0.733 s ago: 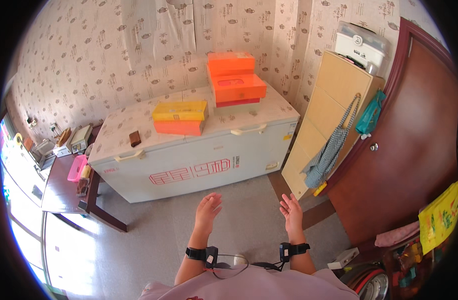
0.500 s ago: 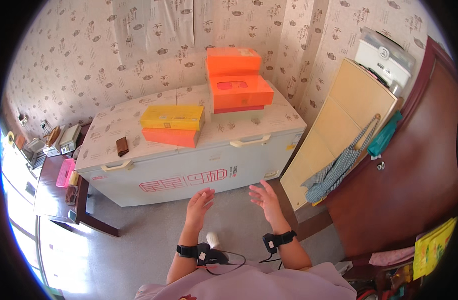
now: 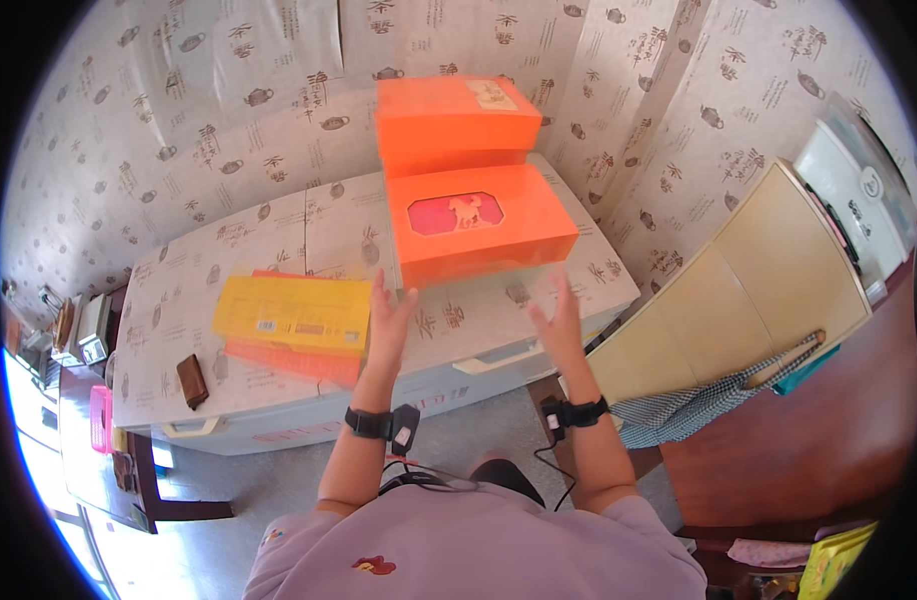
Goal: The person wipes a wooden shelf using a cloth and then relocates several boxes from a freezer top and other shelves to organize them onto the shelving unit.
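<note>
My left hand [image 3: 389,325] is raised over the freezer's front edge, open and holding nothing, just right of a yellow box [image 3: 293,312]. That box lies on top of an orange-red box [image 3: 288,360]. To the right, my right hand [image 3: 559,322] is also open and bare, fingers apart. Both palms face each other, just short of a large orange box [image 3: 538,215] with a cut-out window showing a horse figure. Behind it stands another orange box [image 3: 458,128]. All of them rest on the patterned top of a chest freezer [image 3: 158,300].
A brown wallet [image 3: 192,381] lies at the freezer's left end. A dark table [image 3: 88,490] with a pink basket [image 3: 100,420] stands at the left. On the right are a pale wooden cabinet [image 3: 738,270], a checked apron [image 3: 698,405] and a reddish-brown door [image 3: 778,450].
Both hands have risen and reached forward from below the freezer's front to near the large orange box. The view has moved closer to the freezer. The boxes stay in place.
</note>
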The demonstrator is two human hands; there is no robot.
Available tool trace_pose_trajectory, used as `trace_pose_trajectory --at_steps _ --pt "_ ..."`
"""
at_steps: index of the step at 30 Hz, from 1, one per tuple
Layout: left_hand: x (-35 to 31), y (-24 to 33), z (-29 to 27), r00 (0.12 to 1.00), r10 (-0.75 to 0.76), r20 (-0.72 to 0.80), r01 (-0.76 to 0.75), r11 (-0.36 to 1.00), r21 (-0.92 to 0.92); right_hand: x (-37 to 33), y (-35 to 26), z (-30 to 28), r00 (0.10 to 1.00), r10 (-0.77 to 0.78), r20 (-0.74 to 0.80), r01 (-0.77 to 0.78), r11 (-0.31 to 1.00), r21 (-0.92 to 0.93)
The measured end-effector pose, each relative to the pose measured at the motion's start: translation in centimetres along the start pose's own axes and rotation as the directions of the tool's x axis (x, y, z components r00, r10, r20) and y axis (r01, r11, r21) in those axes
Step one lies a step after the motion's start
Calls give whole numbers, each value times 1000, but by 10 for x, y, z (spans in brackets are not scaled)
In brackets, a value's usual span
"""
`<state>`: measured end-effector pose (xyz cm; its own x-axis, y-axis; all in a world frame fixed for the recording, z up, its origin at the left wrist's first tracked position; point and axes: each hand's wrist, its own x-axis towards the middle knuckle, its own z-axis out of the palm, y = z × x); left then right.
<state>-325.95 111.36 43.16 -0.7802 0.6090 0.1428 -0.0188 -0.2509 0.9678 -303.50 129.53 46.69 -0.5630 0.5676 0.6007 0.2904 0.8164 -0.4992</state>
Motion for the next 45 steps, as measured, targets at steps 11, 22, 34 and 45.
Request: trace_pose_trajectory --at_steps 11,22,34,45 --pt "137 -48 -9 950 -304 70 312 934 -171 152 197 21 723 283 631 -691 298 658" --pt "105 -38 -1 810 -586 0 488 674 -554 141 167 -17 503 381 776 -814 -94 573" --pt "44 31 58 788 -332 518 402 915 -25 48 187 -148 605 541 584 -714 45 698" --pt "105 -1 21 883 -380 274 461 810 -361 120 199 -63 579 537 614 -794 199 575"
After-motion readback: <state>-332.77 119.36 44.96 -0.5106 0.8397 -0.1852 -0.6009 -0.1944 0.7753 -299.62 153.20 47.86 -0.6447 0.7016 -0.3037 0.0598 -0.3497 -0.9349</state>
